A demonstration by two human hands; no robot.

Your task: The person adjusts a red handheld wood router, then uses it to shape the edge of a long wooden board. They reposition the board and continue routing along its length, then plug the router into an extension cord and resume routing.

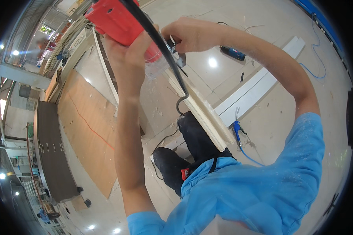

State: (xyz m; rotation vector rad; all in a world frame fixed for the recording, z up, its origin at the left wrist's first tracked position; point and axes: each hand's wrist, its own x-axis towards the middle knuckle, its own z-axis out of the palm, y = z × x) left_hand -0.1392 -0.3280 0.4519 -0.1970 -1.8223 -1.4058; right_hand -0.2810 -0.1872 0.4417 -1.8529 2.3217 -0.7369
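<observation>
Evidently, the left hand (128,58) grasps a red power tool (115,20). Beside it, the right hand (190,34) curls, its grip unclear.

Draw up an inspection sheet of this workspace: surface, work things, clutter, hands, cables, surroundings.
Surface: pale tiled floor, specked with small debris.
Work things: red power tool with a clear guard; pale grooved strip running from below the hands toward the lap. Contact between them: cannot tell.
Clutter: blue-and-black power tool, blue air gun and long white panel, all right of the strip.
Hands: left hand wrapped around the red tool; right hand beside it, fingers curled, grip unclear.
Cables: black cable crossing before the hands; blue hose on the air gun.
Surroundings: brown board and dark panel at left.
</observation>
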